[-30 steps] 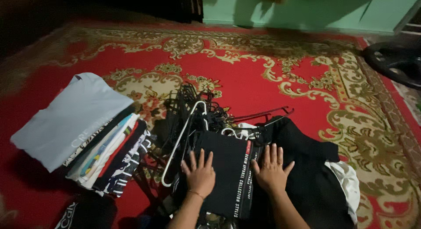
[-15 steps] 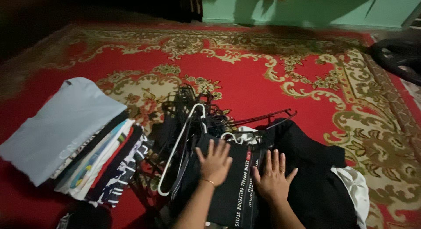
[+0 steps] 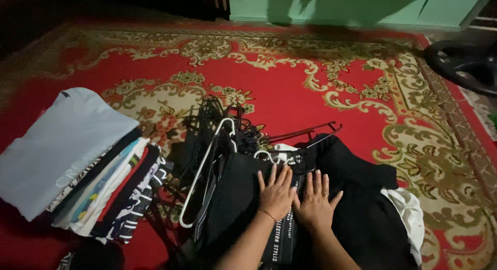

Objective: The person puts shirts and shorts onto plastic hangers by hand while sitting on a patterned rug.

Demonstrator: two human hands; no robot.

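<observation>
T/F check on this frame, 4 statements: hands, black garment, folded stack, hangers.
1. Both hands lie flat on the black garment: true; left hand, right hand.
2. The folded stack sits to the person's right: false, it is on the left.
3. A pile of hangers lies between stack and garment: true.
4. The rug is plain blue: false, red with a pale ornate pattern.

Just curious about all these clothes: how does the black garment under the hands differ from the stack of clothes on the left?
The black garment is a single dark piece spread loosely, with both hands pressed flat on it; the stack of folded clothes holds many pieces in light blue, white, red and patterned cloth, and no hand touches it. The garment lies partly over the hangers; the stack sits beside them. Both rest on the red carpet.
</observation>
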